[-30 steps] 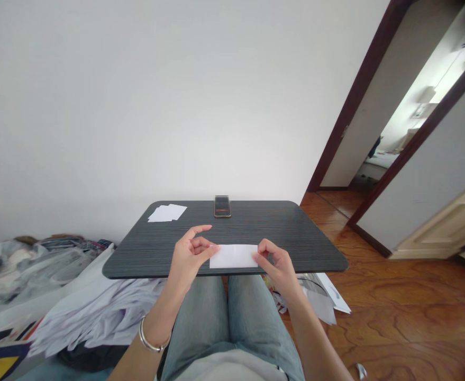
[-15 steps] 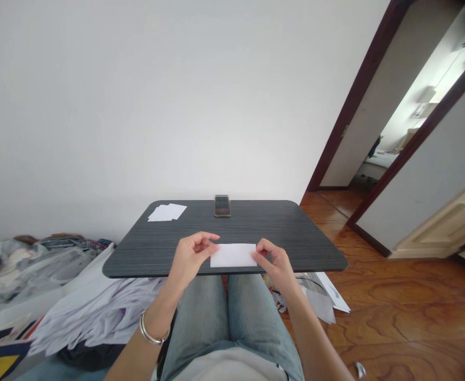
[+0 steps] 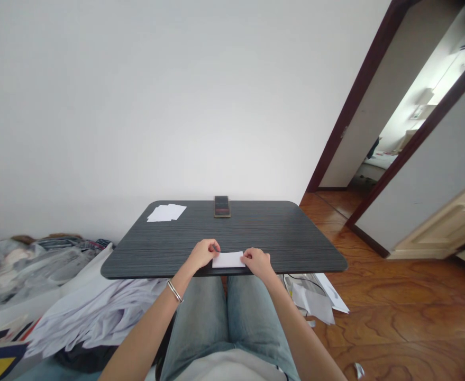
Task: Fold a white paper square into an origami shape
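Observation:
A small white sheet of paper [image 3: 228,260] lies at the near edge of the dark table [image 3: 280,230], its long side along that edge. My left hand [image 3: 202,254] has its fingers closed at the paper's left end. At the right end, my right hand [image 3: 256,260] pinches the paper between thumb and curled fingers. The fingertips partly hide both short sides of the sheet. A silver bangle [image 3: 174,291] circles my left wrist.
More white paper sheets [image 3: 166,212] overlap at the table's back left. A phone [image 3: 221,206] leans at the back middle. Clothes [image 3: 97,312] are heaped to the left, and papers [image 3: 315,301] lie below the table's right side.
The paper looks narrower and lower front to back than before. Both hands have drawn closer together and down toward the near edge, with the fingers more curled.

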`<state>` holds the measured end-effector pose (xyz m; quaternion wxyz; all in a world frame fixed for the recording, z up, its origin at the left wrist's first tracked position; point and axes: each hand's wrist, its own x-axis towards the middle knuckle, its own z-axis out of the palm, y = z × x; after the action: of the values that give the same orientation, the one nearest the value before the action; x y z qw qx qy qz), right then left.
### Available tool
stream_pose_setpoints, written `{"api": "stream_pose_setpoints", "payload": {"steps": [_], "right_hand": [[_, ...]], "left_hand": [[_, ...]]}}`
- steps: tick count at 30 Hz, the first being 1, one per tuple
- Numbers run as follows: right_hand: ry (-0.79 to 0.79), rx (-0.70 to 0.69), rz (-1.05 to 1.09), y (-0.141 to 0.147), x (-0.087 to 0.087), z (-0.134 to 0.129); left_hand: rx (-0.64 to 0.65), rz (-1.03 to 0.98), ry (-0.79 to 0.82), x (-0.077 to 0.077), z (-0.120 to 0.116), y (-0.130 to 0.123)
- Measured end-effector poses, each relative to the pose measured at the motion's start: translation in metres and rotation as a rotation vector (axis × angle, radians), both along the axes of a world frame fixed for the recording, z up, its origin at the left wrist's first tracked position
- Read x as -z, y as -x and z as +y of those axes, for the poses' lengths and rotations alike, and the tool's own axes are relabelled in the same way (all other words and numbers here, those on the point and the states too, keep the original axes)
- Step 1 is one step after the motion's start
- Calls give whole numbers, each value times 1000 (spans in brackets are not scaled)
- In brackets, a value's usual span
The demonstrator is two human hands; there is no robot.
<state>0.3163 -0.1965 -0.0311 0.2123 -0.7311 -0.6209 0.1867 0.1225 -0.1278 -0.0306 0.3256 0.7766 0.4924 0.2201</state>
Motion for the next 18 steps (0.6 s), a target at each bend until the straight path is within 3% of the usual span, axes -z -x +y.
{"api": "stream_pose_setpoints", "payload": {"steps": [18], "right_hand": [[6, 3, -176, 9, -3, 0]], "left_hand": [[2, 295, -266, -14, -25, -14]]}}
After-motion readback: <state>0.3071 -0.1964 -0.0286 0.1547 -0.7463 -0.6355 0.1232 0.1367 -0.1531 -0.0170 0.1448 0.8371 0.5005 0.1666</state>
